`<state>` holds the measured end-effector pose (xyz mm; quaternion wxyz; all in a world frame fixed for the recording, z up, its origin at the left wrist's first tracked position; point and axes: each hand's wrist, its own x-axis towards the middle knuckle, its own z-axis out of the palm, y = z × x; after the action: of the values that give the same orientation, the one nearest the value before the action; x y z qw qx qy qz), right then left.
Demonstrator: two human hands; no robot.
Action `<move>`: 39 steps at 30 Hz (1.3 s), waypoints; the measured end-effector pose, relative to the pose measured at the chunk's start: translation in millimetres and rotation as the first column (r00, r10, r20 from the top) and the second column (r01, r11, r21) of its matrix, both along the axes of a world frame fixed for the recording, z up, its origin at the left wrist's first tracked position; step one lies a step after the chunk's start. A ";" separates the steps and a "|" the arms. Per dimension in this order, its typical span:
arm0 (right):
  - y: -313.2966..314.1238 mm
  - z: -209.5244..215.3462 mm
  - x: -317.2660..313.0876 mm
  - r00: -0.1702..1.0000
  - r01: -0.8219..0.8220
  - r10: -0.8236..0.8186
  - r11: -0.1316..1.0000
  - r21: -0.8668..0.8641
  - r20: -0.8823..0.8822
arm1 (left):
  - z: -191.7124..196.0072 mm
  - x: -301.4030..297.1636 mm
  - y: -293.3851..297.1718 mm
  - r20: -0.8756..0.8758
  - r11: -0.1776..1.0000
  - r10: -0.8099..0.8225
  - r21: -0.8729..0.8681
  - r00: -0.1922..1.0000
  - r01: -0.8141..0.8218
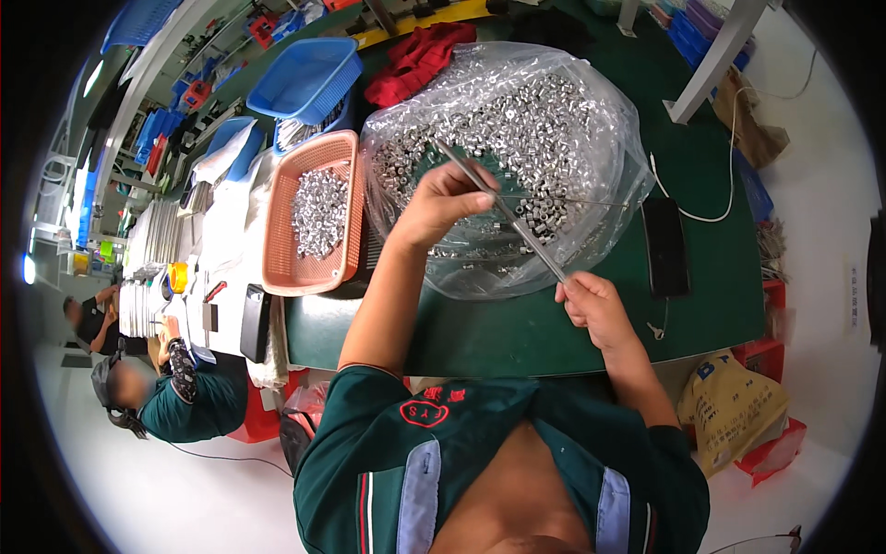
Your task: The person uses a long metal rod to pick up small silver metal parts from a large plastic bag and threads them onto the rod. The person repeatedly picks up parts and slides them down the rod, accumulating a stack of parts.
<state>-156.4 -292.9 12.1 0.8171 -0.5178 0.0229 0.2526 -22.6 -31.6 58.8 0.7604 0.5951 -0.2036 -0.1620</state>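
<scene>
Between my two hands a slim silver metal rod slants over the work surface. My left hand is closed around its upper part, thumb and fingers pinching it. At its lower end, my right hand grips the tip with curled fingers. A thin wire-like piece runs rightward from near my left fingers; whether I hold it too, I cannot tell. Beneath lies a large clear plastic bag, spread open, with a heap of small silver metal sleeves on it. Left of it, an orange basket holds similar pieces.
A black phone, a white cable and a small key lie right on the green table. Blue baskets and red cloth are behind. A metal post rises far right. A co-worker sits left.
</scene>
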 end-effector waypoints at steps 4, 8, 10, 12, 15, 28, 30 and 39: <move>6.4 -2.6 2.3 0.994 0.098 -0.095 0.994 -0.056 0.057 | -5.9 -13.7 -18.6 -0.077 0.945 -0.232 0.217 0.970 0.244; 7.3 -7.7 -1.5 0.981 0.189 -0.187 0.982 -0.027 0.052 | -27.0 12.6 0.4 0.149 0.870 0.193 0.432 0.970 -0.239; 7.4 -8.2 -2.5 0.975 0.215 -0.213 0.976 -0.023 0.065 | -28.2 29.5 1.4 0.333 0.705 0.201 0.604 0.921 -0.372; 7.3 -9.4 -3.2 0.972 0.225 -0.222 0.974 -0.036 0.080 | -28.1 38.7 -2.8 0.535 0.518 0.081 0.698 0.841 -0.494; 9.3 -10.1 -3.2 0.968 0.240 -0.236 0.970 -0.031 0.086 | -41.7 44.4 -12.9 0.613 0.409 -0.050 0.733 0.789 -0.544; 10.1 -7.2 -4.1 0.950 0.288 -0.255 0.938 -0.193 0.179 | -54.0 55.8 1.7 0.342 0.770 0.339 0.435 0.876 -0.467; 8.6 -9.8 -5.9 0.902 0.388 -0.260 0.838 -0.384 0.343 | -43.7 53.1 14.9 -0.135 0.951 0.275 -0.111 0.952 -0.290; -2.3 -4.3 -4.1 0.898 0.345 -0.122 0.790 -0.506 0.422 | -17.1 35.2 25.0 -0.240 0.883 0.074 -0.436 0.968 -0.175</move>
<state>-160.5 -295.2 7.8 0.6394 -0.7683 0.0089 0.0277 12.7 -6.6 41.7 0.9045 0.3919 -0.1129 -0.1245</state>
